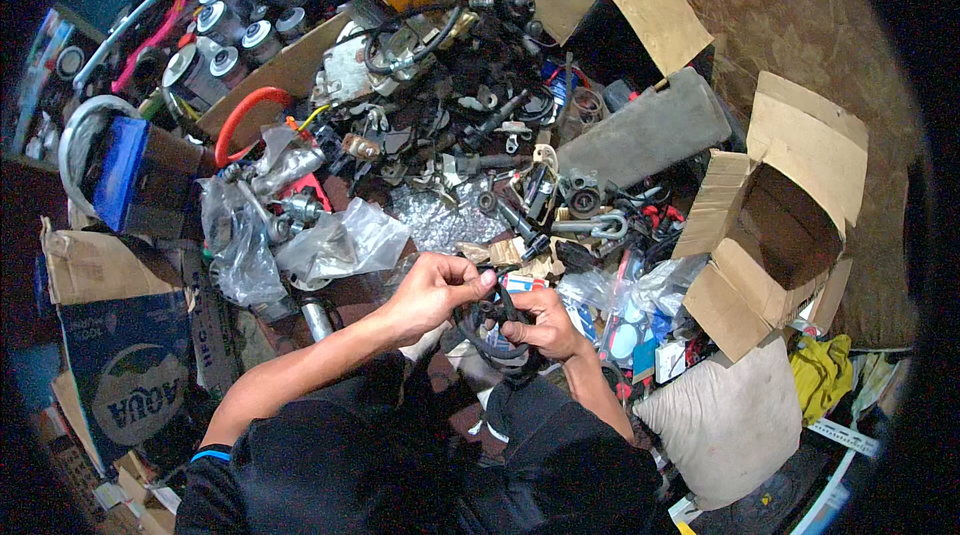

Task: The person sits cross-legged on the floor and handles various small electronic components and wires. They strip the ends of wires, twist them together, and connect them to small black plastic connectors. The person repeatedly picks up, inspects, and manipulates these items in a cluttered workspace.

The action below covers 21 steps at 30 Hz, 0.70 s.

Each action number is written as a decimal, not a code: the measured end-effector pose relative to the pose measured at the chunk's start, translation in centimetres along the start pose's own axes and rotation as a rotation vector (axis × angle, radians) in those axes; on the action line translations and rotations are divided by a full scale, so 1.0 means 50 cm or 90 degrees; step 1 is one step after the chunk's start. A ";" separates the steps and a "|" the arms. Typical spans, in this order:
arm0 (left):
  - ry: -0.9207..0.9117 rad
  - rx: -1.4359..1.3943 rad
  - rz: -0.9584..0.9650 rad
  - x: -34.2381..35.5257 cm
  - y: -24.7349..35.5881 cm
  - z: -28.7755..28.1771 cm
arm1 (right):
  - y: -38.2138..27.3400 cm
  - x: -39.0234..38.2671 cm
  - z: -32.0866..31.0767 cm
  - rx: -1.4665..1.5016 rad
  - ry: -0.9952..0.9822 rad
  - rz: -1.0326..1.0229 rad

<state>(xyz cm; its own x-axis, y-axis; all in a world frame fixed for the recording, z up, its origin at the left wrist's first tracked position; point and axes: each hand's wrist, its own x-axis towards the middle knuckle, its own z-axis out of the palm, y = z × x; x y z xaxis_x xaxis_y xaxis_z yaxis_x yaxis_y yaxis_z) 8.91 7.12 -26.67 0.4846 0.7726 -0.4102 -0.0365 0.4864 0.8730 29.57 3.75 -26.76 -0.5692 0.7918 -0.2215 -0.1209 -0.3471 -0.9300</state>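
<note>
A coiled black cable or hose [487, 346] is held up in front of me, above the heap of parts. My left hand [440, 293] pinches its upper part between thumb and fingers. On the other side, my right hand [548, 327] closes round the coil, with its thumb lying over it. The ends of the coil are hard to make out among the dark things below. Just beyond my hands lie a black tubular part [522, 231] and a sheet of bubble wrap [450, 215].
Loose metal and black parts [440, 125] cover the middle. To the right stand an open cardboard box [795, 225] and a pale cushion [730, 420]. A flat grey panel [650, 130] leans behind. Clear plastic bags [345, 243] and a blue carton [130, 365] lie left.
</note>
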 end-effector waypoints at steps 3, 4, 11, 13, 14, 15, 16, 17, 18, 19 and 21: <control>-0.011 -0.066 -0.045 0.004 0.009 0.006 | 0.021 0.000 0.007 0.163 0.003 -0.021; -0.023 -0.060 -0.033 0.010 0.007 0.001 | 0.031 0.006 0.013 0.151 -0.004 -0.044; 0.255 0.358 0.478 0.022 0.003 0.019 | 0.014 0.045 0.059 0.367 0.184 -0.060; 0.259 0.437 0.511 0.013 0.000 0.012 | 0.027 0.042 0.062 0.368 0.205 -0.066; 0.260 0.477 0.527 0.010 0.000 0.009 | 0.032 0.040 0.062 0.370 0.217 -0.069; 0.253 0.521 0.572 0.011 0.004 0.005 | 0.034 0.040 0.061 0.357 0.232 -0.066; 0.244 0.565 0.617 0.014 0.011 0.000 | 0.036 0.039 0.060 0.344 0.247 -0.063; 0.235 0.610 0.662 0.017 0.017 -0.003 | 0.036 0.039 0.059 0.331 0.263 -0.061; 0.207 0.586 0.656 0.020 0.028 0.005 | 0.030 0.035 0.056 0.320 0.282 -0.034; 0.178 0.583 0.625 0.018 0.029 0.005 | 0.036 0.035 0.054 0.267 0.299 -0.032; 0.121 0.573 0.564 0.012 0.029 0.000 | 0.051 0.031 0.052 0.160 0.333 -0.026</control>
<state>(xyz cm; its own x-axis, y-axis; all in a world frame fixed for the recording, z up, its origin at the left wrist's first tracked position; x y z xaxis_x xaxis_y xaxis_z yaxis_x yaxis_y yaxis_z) 9.14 8.28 -25.66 0.4630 0.7721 0.4353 0.3572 -0.6120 0.7056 26.28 2.81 -28.72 -0.0908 0.9276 -0.3624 -0.3600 -0.3699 -0.8565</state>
